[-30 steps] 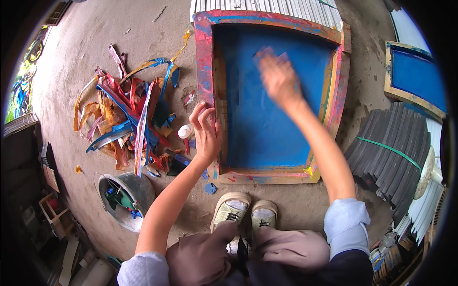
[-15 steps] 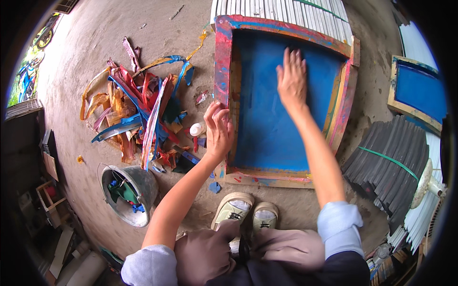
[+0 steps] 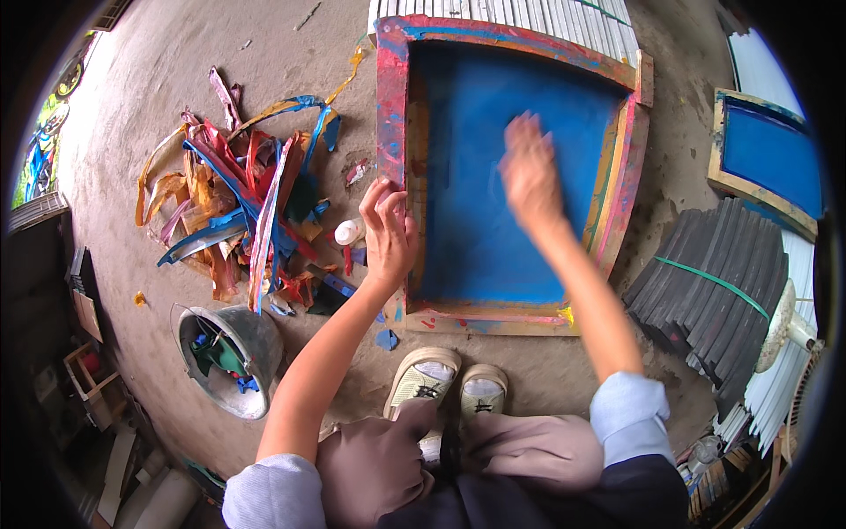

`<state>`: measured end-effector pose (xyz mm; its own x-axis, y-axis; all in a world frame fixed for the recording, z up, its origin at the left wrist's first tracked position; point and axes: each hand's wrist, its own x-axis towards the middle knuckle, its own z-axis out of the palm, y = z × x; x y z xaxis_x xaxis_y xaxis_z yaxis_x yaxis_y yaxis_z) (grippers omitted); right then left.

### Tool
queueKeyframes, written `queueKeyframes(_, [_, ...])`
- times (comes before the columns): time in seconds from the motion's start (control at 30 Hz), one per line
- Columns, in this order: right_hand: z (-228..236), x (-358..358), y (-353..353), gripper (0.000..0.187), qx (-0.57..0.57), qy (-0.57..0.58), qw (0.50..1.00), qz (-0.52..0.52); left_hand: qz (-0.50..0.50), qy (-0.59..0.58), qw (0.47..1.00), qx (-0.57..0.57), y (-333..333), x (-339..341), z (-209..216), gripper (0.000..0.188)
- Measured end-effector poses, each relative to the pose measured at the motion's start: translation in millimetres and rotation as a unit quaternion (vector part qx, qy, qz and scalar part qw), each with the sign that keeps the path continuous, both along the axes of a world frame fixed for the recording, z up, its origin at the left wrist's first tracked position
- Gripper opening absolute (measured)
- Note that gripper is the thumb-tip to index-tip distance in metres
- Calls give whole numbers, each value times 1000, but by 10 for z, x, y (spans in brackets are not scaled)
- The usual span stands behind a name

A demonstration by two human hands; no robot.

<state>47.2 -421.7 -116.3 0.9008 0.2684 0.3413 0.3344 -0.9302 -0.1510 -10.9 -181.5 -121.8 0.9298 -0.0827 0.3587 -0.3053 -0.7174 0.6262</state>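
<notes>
A screen-printing frame [image 3: 392,106] of paint-stained wood, with a blue mesh [image 3: 471,176] inside it, lies in front of me. My left hand [image 3: 388,234] holds the frame's left side, its fingers curled over the wooden rail. Over the blue mesh, my right hand [image 3: 531,176] lies palm down with its fingers stretched out. It is smeared by motion and holds nothing that I can see. Beside my left hand, a small white bottle [image 3: 349,232] lies on the floor.
At left is a pile of paint-covered strips [image 3: 256,203], with a grey bucket [image 3: 256,335] nearer me. White bundled slats [image 3: 529,16] lie under the frame's far end. To the right are bundled dark slats [image 3: 714,273] and another blue screen [image 3: 767,145].
My right hand has moved slightly toward me across the blue mesh, and it is more blurred. My left hand stays on the frame's left side. The whole view has shifted slightly.
</notes>
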Motion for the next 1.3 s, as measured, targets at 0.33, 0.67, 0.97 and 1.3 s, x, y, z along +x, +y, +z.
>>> queueKeyframes(0.33, [68, 397, -845, 57, -82, -68, 989, -100, -16, -2, 1000, -8, -91, 10, 22, 42])
queueKeyframes(0.67, [-119, -411, -220, 50, -73, 53, 971, 220, 3, -7, 1000, 20, 83, -7, 17, 43])
queueKeyframes(0.97, [-438, -1350, 79, 49, 73, 165, 961, 209, 1, 1, 999, 33, -3, -6, 30, 40])
queueKeyframes(1.3, [-103, -373, -70, 55, -22, 28, 999, 33, 14, 14, 998, 53, 74, -13, 16, 43])
